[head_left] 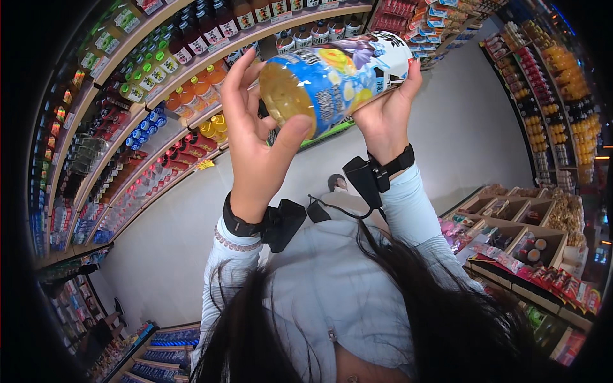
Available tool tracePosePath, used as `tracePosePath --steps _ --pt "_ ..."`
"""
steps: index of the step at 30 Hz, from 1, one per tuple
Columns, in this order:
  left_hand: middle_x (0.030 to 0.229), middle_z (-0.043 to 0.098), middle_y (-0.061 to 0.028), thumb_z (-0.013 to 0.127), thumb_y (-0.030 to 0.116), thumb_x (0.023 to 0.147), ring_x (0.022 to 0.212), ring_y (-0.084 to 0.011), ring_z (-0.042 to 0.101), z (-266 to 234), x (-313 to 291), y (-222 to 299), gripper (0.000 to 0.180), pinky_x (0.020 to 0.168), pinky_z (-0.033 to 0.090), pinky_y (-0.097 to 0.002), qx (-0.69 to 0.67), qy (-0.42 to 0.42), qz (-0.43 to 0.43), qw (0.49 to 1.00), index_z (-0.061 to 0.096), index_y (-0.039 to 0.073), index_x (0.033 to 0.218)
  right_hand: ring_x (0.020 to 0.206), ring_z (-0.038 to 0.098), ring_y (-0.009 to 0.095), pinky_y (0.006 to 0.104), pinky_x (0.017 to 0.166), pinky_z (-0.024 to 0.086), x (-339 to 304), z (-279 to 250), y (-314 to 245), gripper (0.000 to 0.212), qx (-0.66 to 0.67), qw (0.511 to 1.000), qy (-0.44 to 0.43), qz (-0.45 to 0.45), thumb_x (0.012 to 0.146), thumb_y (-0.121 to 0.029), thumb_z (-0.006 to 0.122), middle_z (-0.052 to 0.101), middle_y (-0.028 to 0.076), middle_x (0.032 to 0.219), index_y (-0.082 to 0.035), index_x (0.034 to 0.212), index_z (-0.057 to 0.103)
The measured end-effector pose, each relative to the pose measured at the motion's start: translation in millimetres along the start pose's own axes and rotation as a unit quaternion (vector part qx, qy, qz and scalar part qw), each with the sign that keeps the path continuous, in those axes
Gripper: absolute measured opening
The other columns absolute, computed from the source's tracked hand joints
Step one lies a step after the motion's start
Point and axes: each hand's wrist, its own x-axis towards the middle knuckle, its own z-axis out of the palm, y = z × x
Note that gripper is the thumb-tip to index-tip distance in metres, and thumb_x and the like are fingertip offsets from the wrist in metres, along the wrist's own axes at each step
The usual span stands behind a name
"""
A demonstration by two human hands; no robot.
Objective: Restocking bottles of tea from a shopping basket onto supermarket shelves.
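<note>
A large bottle of pale yellow drink, wrapped in a blue and white label with fruit pictures, is tilted on its side between my hands. My left hand curves round its base end, thumb below and fingers on the far side. At the other end, my right hand grips it from the right, with the thumb up along the label. The bottle's cap end is not visible. Both wrists wear black straps with small black boxes, and a bead bracelet circles the left one.
Curved drink shelves with several rows of bottles stand ahead and to the left. More stocked shelves rise at the far right. A wooden bin display with packaged snacks is at the right. Grey floor lies between them.
</note>
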Motion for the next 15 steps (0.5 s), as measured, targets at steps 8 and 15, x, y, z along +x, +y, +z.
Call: tracePosePath --steps 8,15 --pt "0.119 0.045 -0.0113 0.069 0.007 0.077 0.107 -0.0182 0.049 25 -55 -59 0.063 0.078 0.048 -0.0281 -0.122 -0.201 -0.351 0.906 0.027 0.003 0.124 0.115 0.047 0.026 0.0437 0.098 0.036 23 -11 -28 0.059 -0.007 0.998 0.007 -0.061 0.084 -0.056 0.046 0.051 0.007 0.124 -0.012 0.123 0.046" --pt "0.088 0.056 -0.0046 0.075 0.013 0.073 0.080 -0.0078 0.056 65 -41 -43 0.040 0.070 0.047 -0.0222 -0.114 -0.189 -0.401 0.889 0.041 0.003 0.091 0.109 0.051 0.024 0.0408 0.094 0.040 27 -11 -27 0.061 -0.067 0.992 -0.012 -0.106 0.084 -0.056 0.045 0.053 0.008 0.118 -0.007 0.122 0.046"
